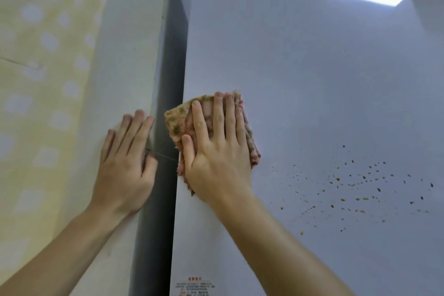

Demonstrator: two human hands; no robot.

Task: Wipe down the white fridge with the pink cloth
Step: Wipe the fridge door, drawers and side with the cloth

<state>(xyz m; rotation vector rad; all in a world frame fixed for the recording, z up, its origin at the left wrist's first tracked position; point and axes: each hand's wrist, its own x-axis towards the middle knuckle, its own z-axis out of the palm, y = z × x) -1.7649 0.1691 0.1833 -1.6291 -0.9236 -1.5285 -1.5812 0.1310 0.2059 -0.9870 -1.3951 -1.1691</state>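
The right hand (216,151) presses flat, fingers spread, on a stained pink cloth (182,122) against the white fridge door (312,79); the left hand (127,163) lies open on the pale wall (120,55), holding nothing. Greenish-brown splatter specks (355,187) remain unwiped beside the cloth.

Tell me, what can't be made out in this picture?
- Red label, head view: print too small, cut by the bottom edge.
- Fridge surface under the pink cloth: covered by it and the right hand.
- Left hand thumb: hidden in the dark gap.

Green-stained pink cloth (189,122), white fridge (300,79)
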